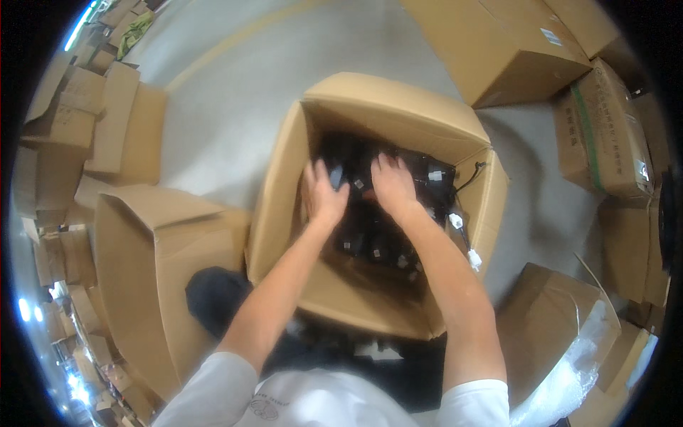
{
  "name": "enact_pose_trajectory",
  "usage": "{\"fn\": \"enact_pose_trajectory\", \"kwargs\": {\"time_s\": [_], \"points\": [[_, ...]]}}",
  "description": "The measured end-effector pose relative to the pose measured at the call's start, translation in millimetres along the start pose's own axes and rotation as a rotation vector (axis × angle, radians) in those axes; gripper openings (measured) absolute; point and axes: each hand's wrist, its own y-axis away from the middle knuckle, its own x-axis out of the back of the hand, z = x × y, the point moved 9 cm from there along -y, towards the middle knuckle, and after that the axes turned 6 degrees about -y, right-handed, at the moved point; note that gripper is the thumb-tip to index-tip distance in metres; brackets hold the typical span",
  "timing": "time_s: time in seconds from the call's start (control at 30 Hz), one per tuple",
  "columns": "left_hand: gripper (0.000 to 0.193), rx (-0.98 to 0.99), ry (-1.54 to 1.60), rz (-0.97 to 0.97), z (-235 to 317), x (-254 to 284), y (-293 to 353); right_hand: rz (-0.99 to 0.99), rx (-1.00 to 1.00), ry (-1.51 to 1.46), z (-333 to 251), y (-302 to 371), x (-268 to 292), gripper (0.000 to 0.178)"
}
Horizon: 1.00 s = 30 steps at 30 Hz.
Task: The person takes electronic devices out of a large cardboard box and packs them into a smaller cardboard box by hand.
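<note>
An open cardboard box (284, 164) stands before me, and both my arms reach down into it. Inside lie black parts (363, 235) packed together, several with small white labels; their exact kind is hard to make out. My left hand (324, 193) is over the left side of the pile, thumb and fingers apart. Beside it, my right hand (393, 183) rests on the black parts with its fingers spread and slightly bent. No held item shows in either hand. A black cable (469, 179) and white connectors (457, 220) hang at the box's right wall.
Another open cardboard box (192, 242) stands close on the left. Large closed cartons (526, 71) are at the far right, one a taped carton (601, 132). Clear plastic wrap (569, 377) lies by a box at the near right. Grey floor (228, 107) shows beyond.
</note>
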Motion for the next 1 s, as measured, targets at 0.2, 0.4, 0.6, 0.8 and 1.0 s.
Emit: {"fn": "enact_pose_trajectory", "kwargs": {"time_s": [0.2,0.4,0.6,0.8,1.0], "points": [[0.093,-0.739,-0.453,-0.020,58,-5,-4,0.060,-0.187,0.090,12,14,26,0.103],[0.095,-0.755,-0.441,-0.100,59,-27,7,0.102,-0.129,-0.020,32,16,15,0.096],[0.096,-0.737,-0.512,-0.071,58,-26,1,0.078,-0.103,0.048,20,14,19,0.095],[0.094,-0.708,-0.626,-0.350,78,26,-9,0.110,0.034,0.263,-14,30,66,0.091],[0.059,-1.042,-0.399,-0.283,116,201,35,-0.296,0.161,-0.132,-111,91,72,0.050]]}}
